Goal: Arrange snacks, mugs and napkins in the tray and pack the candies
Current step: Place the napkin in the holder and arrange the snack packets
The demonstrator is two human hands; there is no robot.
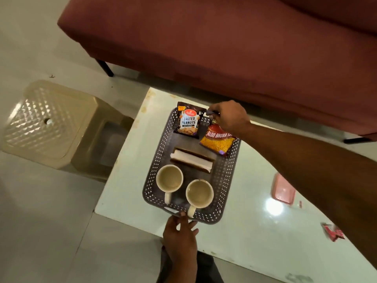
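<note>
Tray (153,176) ends held by left hand (180,236), right hand (230,117).

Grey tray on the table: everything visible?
The tray is grey plastic, rectangular, with perforated lattice walls and a handle slot at its near end. It lies flat on the white table, holding two mugs, a napkin stack, a salted peanuts packet and an aloo bhujia packet. The left hand grips its near rim; the right hand grips its far rim.
</note>
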